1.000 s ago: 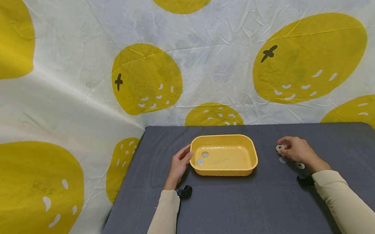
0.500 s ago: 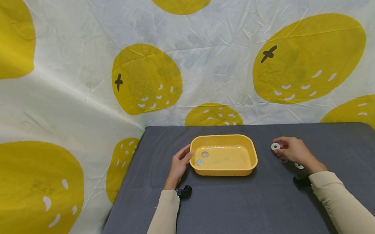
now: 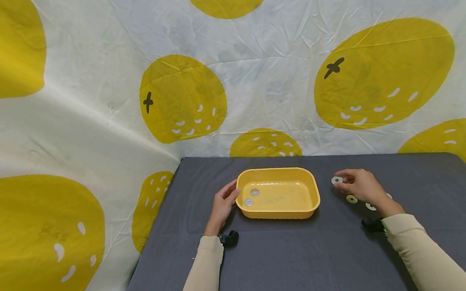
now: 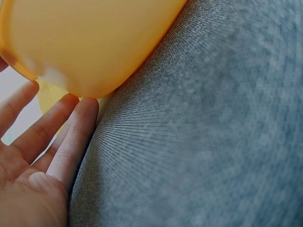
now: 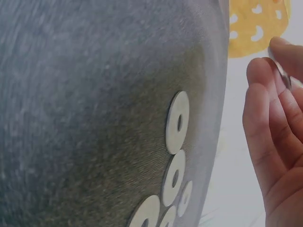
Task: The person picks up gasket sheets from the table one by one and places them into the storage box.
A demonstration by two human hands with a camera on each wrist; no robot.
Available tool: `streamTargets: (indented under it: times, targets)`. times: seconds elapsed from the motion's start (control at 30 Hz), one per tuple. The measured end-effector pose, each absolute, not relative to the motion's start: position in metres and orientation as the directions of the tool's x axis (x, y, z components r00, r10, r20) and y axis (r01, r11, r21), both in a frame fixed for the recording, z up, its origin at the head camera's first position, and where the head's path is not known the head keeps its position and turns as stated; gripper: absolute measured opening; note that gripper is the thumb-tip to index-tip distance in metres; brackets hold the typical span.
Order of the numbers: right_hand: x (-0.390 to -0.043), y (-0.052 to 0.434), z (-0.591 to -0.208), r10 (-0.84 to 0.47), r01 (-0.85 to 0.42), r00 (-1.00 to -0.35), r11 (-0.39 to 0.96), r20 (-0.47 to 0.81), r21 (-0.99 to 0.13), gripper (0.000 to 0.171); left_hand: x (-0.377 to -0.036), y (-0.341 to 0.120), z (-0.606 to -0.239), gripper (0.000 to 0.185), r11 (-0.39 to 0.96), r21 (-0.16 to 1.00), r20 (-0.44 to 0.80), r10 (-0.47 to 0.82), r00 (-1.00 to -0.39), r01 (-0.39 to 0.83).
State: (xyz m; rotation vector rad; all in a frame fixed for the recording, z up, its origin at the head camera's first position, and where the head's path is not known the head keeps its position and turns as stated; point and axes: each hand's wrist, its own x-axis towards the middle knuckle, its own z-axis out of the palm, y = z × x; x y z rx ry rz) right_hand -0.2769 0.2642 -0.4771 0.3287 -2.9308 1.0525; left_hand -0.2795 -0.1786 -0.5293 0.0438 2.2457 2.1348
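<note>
Two hands on grey table. Left hand, fingers relaxed, touches left wall of yellow tray; two washers inside. Bare cloth between tray and right hand, which pinches a washer above loose washers.

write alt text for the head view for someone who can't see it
A person's right hand pinches a flat silver metal washer above a grey cloth table, beside a shallow yellow plastic tray holding two washers. The left hand rests against the tray's left end.
</note>
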Motion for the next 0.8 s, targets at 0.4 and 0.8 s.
streamTargets:
  times: [0.4, 0.8]
  targets:
    - [-0.271, 0.244, -0.464, -0.198, -0.254, -0.967, 0.777, 0.160, -0.577, 0.042, -0.275, -0.178, -0.520, 0.046, 0.039, 0.999, -0.021, 0.071, -0.997, -0.018]
    - [-0.269, 0.214, -0.453, -0.232, -0.295, -0.955, 0.740, 0.182, -0.604, 0.042, -0.277, -0.181, -0.523, 0.048, 0.047, 0.999, -0.003, 0.098, -0.995, 0.001]
